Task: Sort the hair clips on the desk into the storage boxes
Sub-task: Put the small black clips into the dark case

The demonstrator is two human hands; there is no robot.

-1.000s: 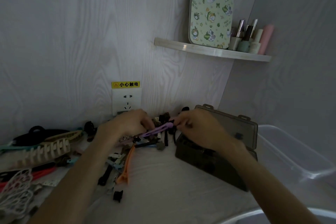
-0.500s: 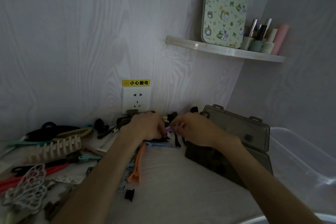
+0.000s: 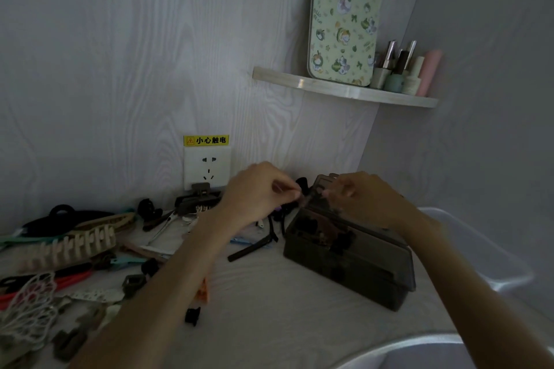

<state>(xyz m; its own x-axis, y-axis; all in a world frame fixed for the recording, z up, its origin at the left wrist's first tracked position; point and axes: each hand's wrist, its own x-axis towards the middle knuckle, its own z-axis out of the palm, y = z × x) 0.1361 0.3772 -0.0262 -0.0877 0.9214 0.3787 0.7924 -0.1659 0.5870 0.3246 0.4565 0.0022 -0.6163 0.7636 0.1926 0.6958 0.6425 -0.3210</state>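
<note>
Hair clips [image 3: 90,243] lie heaped on the worktop [image 3: 269,293] at nine o'clock, among them a cream toothed claw clip [image 3: 69,246] and a white lacy clip [image 3: 30,305], with a small black clip [image 3: 192,315] apart toward six o'clock. Near the centre the left hand [image 3: 254,192] is raised above the pile, thumb and forefinger pinched together; what they grip is too small to tell. Just at three o'clock of it the right hand [image 3: 365,198] hovers over the open smoky storage box [image 3: 350,260], fingers curled close, their hold unclear. Dark clips sit inside the box. A clear bin [image 3: 467,237] stands beyond.
</note>
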